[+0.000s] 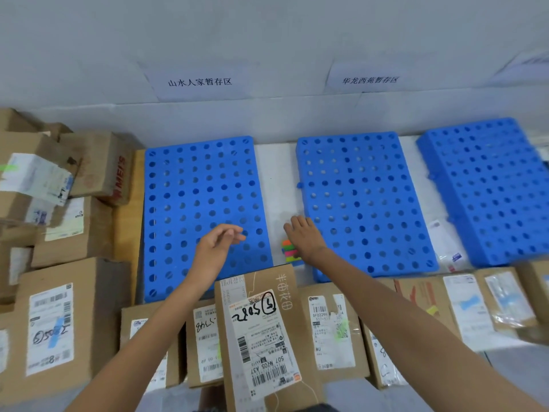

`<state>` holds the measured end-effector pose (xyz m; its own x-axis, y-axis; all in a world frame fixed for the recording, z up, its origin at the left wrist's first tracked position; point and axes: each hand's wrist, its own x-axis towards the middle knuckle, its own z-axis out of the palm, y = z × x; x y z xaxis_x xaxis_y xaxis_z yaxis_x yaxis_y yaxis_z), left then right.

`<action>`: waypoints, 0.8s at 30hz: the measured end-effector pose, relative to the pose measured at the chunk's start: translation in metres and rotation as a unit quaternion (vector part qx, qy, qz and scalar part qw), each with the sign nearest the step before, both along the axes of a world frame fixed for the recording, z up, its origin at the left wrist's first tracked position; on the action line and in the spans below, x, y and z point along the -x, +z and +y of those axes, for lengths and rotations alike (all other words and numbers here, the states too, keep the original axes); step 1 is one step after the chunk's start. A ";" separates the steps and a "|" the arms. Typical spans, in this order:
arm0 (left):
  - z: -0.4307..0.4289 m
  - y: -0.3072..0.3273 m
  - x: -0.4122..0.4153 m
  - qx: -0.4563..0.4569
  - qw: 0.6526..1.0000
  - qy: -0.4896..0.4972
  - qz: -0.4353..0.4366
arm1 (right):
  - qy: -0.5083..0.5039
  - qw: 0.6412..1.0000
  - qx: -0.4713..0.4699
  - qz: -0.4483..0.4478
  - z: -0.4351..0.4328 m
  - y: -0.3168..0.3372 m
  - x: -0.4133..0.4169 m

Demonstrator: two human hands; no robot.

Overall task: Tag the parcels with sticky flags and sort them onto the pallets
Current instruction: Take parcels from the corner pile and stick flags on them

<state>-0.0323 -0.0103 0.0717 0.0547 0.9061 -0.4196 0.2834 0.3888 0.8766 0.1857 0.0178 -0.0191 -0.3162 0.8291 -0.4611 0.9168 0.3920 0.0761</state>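
The pallets [190,185] in the middle hold no parcels [258,328] yet. The left hand [218,243] is loose and holds nothing; the right hand [303,236] is over the sticky flags [288,251], grip unclear.

Right hand [306,237] beside sticky flags [289,251] between blue pallets [202,203]

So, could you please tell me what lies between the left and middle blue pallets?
In the head view, a strip of white surface, with a stack of coloured sticky flags near its front end and the right hand over them.
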 end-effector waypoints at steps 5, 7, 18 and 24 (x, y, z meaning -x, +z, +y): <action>0.002 0.006 -0.005 0.007 1.000 0.007 -0.003 | -0.118 0.979 0.037 0.165 0.005 0.024 -0.010; 0.002 0.008 -0.007 0.008 1.000 0.010 -0.004 | -0.221 0.934 0.022 0.279 0.010 0.034 -0.019; -0.006 0.009 -0.009 0.026 1.000 -0.011 0.005 | -0.366 0.815 0.037 0.448 0.020 0.038 -0.028; -0.002 0.008 -0.005 0.029 1.000 -0.001 -0.001 | -0.415 0.797 0.032 0.439 0.022 0.019 -0.003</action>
<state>-0.0272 -0.0122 0.0795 0.0577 0.8804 -0.4708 0.2835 0.4377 0.8533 0.1883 0.0402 -0.0001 0.1039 0.9042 -0.4143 0.5521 -0.3990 -0.7321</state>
